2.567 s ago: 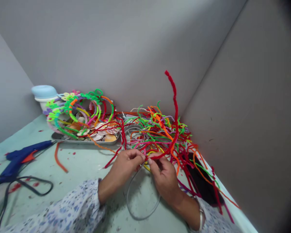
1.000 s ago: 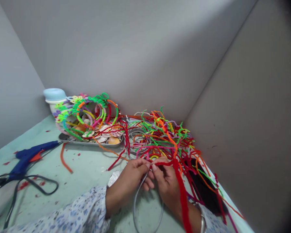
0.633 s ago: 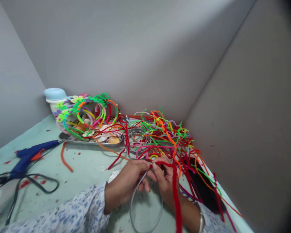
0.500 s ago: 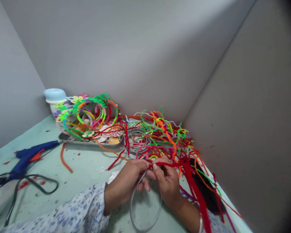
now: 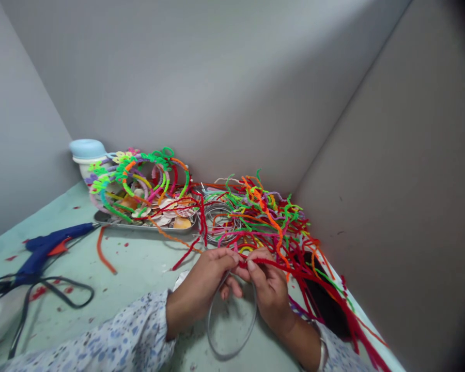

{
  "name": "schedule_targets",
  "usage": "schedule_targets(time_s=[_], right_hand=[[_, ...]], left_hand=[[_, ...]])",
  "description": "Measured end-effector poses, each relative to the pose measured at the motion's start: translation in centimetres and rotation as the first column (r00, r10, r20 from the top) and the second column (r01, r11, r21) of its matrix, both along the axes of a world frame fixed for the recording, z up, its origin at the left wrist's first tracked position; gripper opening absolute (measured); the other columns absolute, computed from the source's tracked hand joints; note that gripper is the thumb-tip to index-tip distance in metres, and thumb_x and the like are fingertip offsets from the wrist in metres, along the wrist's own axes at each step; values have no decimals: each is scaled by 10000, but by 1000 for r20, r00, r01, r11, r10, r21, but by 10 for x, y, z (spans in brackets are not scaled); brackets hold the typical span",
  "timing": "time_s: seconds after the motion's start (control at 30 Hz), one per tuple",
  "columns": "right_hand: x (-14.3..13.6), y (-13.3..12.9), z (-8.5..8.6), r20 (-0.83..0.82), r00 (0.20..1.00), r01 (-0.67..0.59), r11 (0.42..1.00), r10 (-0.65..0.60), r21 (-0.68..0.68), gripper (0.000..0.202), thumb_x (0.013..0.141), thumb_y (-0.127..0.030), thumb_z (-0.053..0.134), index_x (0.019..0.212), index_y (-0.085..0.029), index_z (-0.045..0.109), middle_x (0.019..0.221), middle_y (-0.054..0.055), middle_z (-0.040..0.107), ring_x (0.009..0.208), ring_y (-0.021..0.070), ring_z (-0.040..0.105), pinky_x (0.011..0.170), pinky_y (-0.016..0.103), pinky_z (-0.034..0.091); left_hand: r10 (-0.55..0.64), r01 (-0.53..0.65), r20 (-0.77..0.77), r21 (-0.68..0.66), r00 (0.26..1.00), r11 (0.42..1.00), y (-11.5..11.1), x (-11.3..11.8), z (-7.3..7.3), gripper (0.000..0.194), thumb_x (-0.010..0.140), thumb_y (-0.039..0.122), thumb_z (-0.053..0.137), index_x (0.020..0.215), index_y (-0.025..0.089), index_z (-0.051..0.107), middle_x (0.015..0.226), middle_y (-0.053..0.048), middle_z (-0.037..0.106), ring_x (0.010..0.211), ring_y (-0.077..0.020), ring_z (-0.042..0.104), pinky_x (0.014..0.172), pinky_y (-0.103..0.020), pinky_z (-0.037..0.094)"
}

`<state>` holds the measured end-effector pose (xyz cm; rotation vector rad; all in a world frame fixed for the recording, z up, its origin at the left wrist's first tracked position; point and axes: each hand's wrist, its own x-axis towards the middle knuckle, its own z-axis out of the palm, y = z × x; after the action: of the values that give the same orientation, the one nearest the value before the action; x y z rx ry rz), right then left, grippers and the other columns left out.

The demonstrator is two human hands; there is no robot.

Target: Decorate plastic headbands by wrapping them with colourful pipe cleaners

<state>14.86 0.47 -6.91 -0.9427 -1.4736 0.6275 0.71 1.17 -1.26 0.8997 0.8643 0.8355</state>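
My left hand is closed on the top of a thin grey hoop, which hangs below the fingers. Close beside it, my right hand pinches a fuzzy red pipe cleaner between thumb and fingers. The red strand meets the hoop at the fingertips of both hands, and exactly how it wraps there is hidden. From the right hand, its long tail runs to the lower right over other red strands. Behind the hands spreads a tangled pile of coloured pipe cleaners.
A metal tray holds shells, with colourful flower-trimmed hoops standing over it. Behind is a white jar with a blue lid. At left lies a blue glue gun with a looped black cord. Coiled grey wire sits mid-table.
The red tail has swung from hanging steeply over my right wrist to stretching out toward the lower right. Both hands stay nearly in place; the hoop has tilted and risen slightly.
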Motion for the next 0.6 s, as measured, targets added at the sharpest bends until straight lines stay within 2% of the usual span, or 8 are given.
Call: schedule_targets(time_s=[0.33, 0.6], right_hand=[[-6, -3, 6, -107, 994, -32, 997, 24, -68, 125, 894, -220, 483, 804, -228, 570, 813, -9, 554, 791, 136, 561, 763, 258, 431], [-4, -1, 3, -38, 999, 9, 998, -11, -56, 107, 885, -219, 496, 815, -224, 576, 805, -3, 568, 777, 144, 567, 733, 258, 451]], left_hand=[[-6, 6, 3, 55, 1000, 998, -2, 0, 0, 160, 790, 272, 520, 793, 128, 589, 738, -49, 687, 408, -69, 593, 341, -130, 300], [-18, 21, -43, 70, 999, 997, -3, -1, 0, 134, 789, 251, 534, 789, 125, 581, 765, -51, 685, 412, -64, 590, 342, -127, 322]])
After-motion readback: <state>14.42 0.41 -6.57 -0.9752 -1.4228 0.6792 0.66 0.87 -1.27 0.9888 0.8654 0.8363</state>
